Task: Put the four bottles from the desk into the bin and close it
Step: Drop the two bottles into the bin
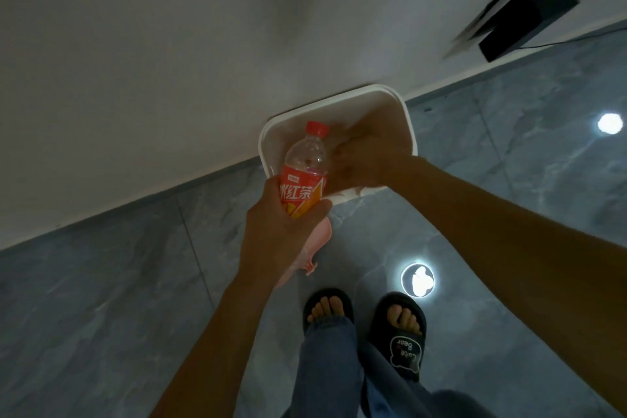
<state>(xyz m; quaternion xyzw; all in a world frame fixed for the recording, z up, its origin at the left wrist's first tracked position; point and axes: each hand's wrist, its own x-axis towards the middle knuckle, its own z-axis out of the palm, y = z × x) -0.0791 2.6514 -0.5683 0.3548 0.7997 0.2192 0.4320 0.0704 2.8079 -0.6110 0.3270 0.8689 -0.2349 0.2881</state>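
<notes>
A white bin stands open on the floor against the wall. My left hand grips the lower half of a clear bottle with a red cap and a red-and-orange label, tilted cap-first over the bin's near left corner. My right hand reaches down into the bin's mouth, blurred, fingers loosely apart, with nothing visible in it. Under my left hand a pink object shows in front of the bin; I cannot tell what it is. What lies inside the bin is hidden by my hands.
My feet in black slippers stand on glossy grey tiles just in front of the bin. A black box with a white panel and a cable sits by the wall at the upper right. Lamp reflections glare on the floor.
</notes>
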